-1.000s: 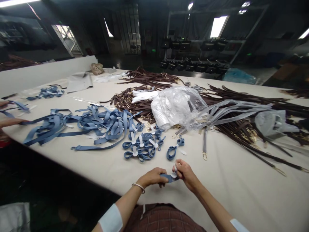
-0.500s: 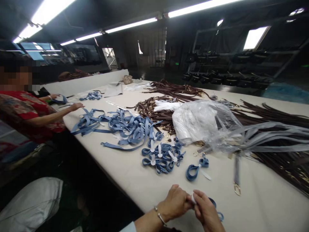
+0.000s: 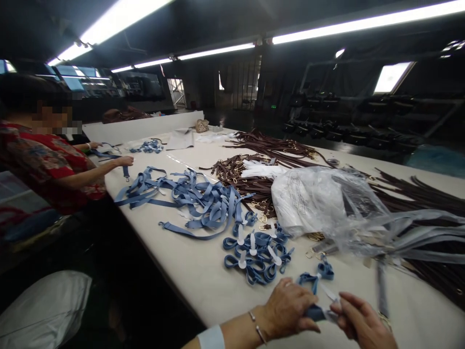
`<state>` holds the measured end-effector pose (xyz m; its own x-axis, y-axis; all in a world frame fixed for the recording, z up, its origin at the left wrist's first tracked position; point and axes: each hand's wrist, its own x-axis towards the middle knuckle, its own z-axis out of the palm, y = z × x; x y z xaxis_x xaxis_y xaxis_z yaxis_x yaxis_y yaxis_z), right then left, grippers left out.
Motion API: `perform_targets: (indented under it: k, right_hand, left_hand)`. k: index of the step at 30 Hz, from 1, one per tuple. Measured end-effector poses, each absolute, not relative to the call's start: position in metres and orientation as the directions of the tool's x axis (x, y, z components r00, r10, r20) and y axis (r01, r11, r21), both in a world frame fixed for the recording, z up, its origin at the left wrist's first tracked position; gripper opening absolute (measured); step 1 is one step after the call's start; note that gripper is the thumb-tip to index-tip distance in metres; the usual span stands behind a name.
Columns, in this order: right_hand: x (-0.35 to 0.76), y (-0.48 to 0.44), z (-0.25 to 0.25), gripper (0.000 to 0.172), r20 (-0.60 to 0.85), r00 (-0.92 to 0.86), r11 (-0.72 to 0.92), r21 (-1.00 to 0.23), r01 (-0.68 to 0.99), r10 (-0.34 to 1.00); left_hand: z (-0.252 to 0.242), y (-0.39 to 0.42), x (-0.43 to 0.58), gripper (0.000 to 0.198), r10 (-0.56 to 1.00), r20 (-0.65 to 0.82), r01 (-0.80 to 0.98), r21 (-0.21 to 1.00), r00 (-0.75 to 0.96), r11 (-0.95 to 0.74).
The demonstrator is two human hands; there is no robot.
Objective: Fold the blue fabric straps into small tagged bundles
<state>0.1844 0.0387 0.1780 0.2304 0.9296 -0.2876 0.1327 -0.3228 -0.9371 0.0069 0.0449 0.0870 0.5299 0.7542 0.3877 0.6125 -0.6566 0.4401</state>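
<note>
The left hand (image 3: 290, 308) is clamped on a blue strap (image 3: 315, 313) between both hands, over the table (image 3: 203, 286); the right hand (image 3: 358, 320) meets its blurred end, whether gripping I cannot tell

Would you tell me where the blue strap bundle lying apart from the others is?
In the head view, that bundle lies right of centre on the table, just beyond the left hand and right of the clustered blue bundles.
</note>
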Motion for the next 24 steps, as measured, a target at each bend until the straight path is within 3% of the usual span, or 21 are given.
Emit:
perform_targets:
  k: [2, 3, 5, 9, 12, 17, 21, 24]
  right_hand:
    - [0.187, 0.055, 0.204, 0.052, -0.198, 0.287, -0.257, -0.948, 0.186, 0.937]
    - [0.188, 0.061, 0.214, 0.050, -0.161, 0.314, -0.233, -0.950, 0.206, 0.936]
    - [0.186, 0.066, 0.224, 0.047, -0.118, 0.352, -0.204, -0.955, 0.217, 0.929]
    - [0.169, 0.059, 0.209, 0.054, -0.217, 0.295, -0.274, -0.947, 0.166, 0.930]
    - [0.145, 0.049, 0.190, 0.059, -0.303, 0.218, -0.338, -0.930, 0.143, 0.928]
    - [0.093, 0.041, 0.168, 0.062, -0.444, 0.097, -0.453, -0.886, 0.100, 0.891]
    - [0.050, 0.035, 0.158, 0.065, -0.669, -0.063, -0.671, -0.742, 0.005, 0.740]
    - [0.023, 0.034, 0.160, 0.069, -0.716, -0.282, -0.765, -0.629, -0.136, 0.639]
  left_hand:
    - [0.104, 0.064, -0.033, 0.055, 0.809, 0.400, 0.653, 0.481, 0.431, -0.585]
    - [0.110, 0.073, -0.056, 0.047, 0.860, 0.356, 0.710, 0.491, 0.365, -0.505]
    - [0.115, 0.088, -0.109, 0.029, 0.973, 0.186, 0.868, 0.452, 0.135, -0.207]
    - [0.103, 0.097, -0.217, 0.036, 0.982, 0.067, 0.917, 0.375, -0.177, 0.140]
    - [0.094, 0.088, -0.271, 0.034, 0.969, -0.030, 0.919, 0.312, -0.243, 0.240]
    - [0.108, 0.076, -0.278, 0.021, 0.989, -0.142, 0.929, 0.358, -0.044, 0.093]
    - [0.138, 0.059, -0.224, 0.015, 0.958, -0.123, 0.836, 0.525, 0.259, -0.158]
    - [0.152, 0.038, -0.182, 0.023, 0.821, -0.033, 0.617, 0.678, 0.569, -0.400]
